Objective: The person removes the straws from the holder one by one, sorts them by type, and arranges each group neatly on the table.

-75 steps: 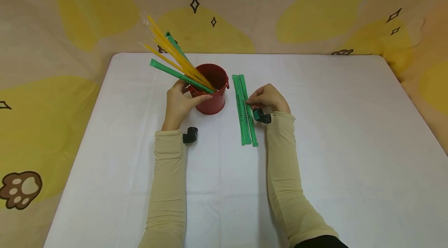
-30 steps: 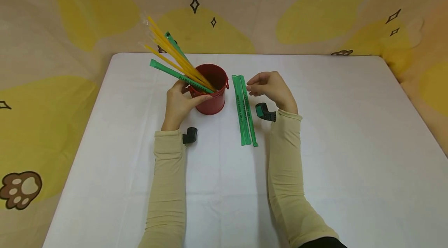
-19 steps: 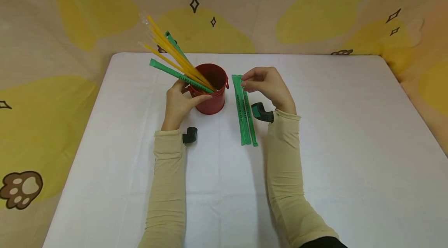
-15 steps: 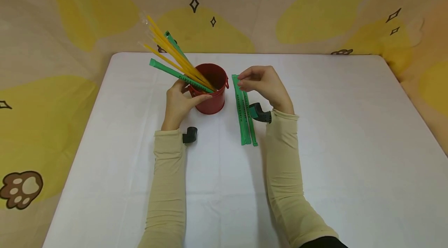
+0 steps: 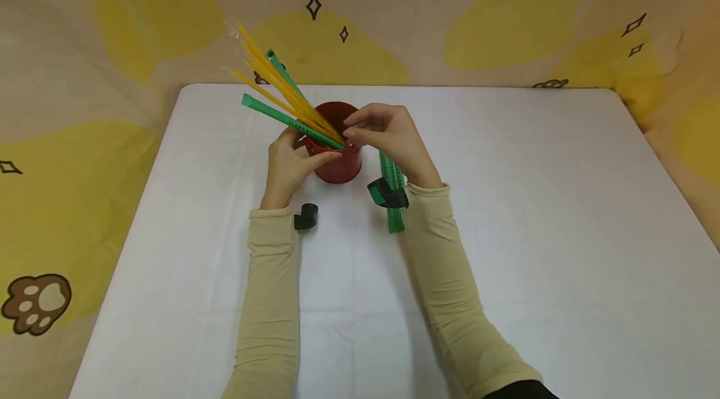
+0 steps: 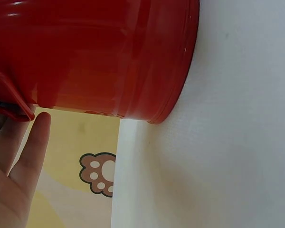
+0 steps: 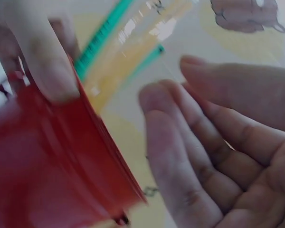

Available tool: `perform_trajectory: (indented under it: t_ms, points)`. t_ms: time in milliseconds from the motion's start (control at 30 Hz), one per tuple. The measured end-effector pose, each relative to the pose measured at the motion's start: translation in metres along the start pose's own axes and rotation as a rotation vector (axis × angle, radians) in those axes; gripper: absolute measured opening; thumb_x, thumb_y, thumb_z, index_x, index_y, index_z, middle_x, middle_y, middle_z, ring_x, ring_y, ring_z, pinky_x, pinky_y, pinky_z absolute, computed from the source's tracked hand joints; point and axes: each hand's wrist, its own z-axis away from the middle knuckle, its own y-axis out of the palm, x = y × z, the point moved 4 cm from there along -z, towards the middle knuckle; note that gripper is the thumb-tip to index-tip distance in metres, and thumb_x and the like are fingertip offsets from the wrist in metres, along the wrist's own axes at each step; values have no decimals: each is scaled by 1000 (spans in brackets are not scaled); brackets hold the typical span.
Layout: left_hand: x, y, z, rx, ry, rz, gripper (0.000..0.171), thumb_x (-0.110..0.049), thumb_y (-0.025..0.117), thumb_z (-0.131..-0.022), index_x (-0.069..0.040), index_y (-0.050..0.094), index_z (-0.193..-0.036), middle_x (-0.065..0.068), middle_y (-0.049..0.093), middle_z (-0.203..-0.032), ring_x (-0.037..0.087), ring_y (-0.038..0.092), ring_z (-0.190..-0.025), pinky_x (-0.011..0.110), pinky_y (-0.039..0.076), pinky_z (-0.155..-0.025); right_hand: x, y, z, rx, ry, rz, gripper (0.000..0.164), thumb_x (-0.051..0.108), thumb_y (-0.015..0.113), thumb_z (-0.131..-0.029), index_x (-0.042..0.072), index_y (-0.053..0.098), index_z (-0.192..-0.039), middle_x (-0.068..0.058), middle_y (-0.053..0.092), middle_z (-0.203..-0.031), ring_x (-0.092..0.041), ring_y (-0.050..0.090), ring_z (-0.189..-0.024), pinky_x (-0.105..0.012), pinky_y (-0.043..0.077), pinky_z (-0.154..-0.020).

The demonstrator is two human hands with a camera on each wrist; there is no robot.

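Observation:
My left hand (image 5: 287, 167) grips the small red metal bucket (image 5: 339, 167) by its near left side, thumb over the rim. In the left wrist view the bucket wall (image 6: 85, 57) stands over the white table, with finger tips beside its handle loop. Yellow straws (image 5: 287, 95) in clear wrappers and green-wrapped straws (image 5: 272, 112) lean out of the bucket to the left. My right hand (image 5: 390, 136) hovers at the bucket's right rim, thumb and fingertips apart, nothing between them; the right wrist view shows this hand (image 7: 213, 147) bent loosely beside the rim.
Green-wrapped straws (image 5: 396, 219) lie on the table right of the bucket, partly hidden under my right hand and wrist. Black wrist cameras (image 5: 306, 216) stick out from both sleeves. The white table (image 5: 534, 230) ends at a patterned yellow cloth (image 5: 495, 24) behind.
My right hand has lifted off the green-wrapped straws on the table and moved left to the bucket's rim. The left hand and the bucket have stayed in place.

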Motion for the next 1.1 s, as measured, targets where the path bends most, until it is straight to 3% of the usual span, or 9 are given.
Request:
perform_trajectory:
  t_ms: [167, 300, 500, 700, 1100]
  points:
    - [-2, 0, 0, -3, 29, 7, 64, -15, 84, -70, 0, 56, -126, 12, 60, -121, 25, 55, -111, 35, 45, -97, 2, 14, -1, -35, -33, -43, 22, 1, 70, -84, -12, 64, -100, -13, 67, -89, -40, 62, -81, -42, 55, -75]
    - [-2, 0, 2, 1, 24, -5, 64, -15, 84, -70, -1, 56, -125, 11, 60, -121, 24, 55, -111, 35, 45, -97, 1, 22, -1, -72, -58, -12, 21, 1, 70, -84, -12, 64, -99, -14, 68, -90, -34, 64, -80, -36, 55, -72]
    - [-1, -1, 2, 4, 21, -1, 63, -16, 84, -71, -1, 56, -126, 11, 60, -122, 24, 54, -112, 35, 44, -98, 1, 30, -3, -105, -111, 31, 19, 2, 70, -83, -10, 65, -98, -16, 68, -90, -26, 65, -77, -35, 55, -69]
    - [-1, -3, 1, -9, 26, 0, 61, -16, 85, -70, -1, 57, -123, 11, 60, -120, 24, 55, -111, 35, 45, -97, -2, 41, -6, -116, -108, 95, 19, 6, 72, -83, -6, 67, -97, -13, 68, -92, -19, 65, -77, -29, 55, -67]
    - [0, -2, 1, -17, 0, 30, 61, -13, 84, -71, 1, 57, -124, 14, 60, -121, 26, 55, -112, 37, 44, -98, 2, 51, -15, -99, -88, 174, 17, 5, 73, -81, -3, 68, -95, -12, 69, -91, -17, 66, -77, -25, 55, -70]
